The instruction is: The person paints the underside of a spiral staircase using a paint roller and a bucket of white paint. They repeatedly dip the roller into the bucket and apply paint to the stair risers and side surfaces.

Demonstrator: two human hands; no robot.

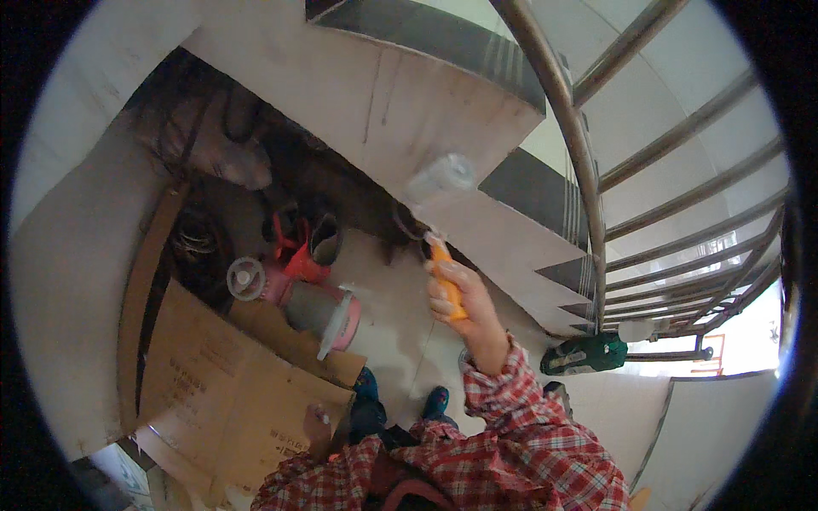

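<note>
My right hand grips the orange handle of a paint roller. Its pale roller sleeve is up against the white side wall of a staircase, or just off it; I cannot tell which. Motion blurs the sleeve. Low beside my body, my left hand is in front of a brown cardboard sheet or box. That hand is blurred, so its finger positions are unclear.
A metal stair railing curves along the right. Under the stairs stands a pink-and-grey wheeled object near a dark boot. A dark green bag lies by the lowest steps. My shoes are on the tiled floor.
</note>
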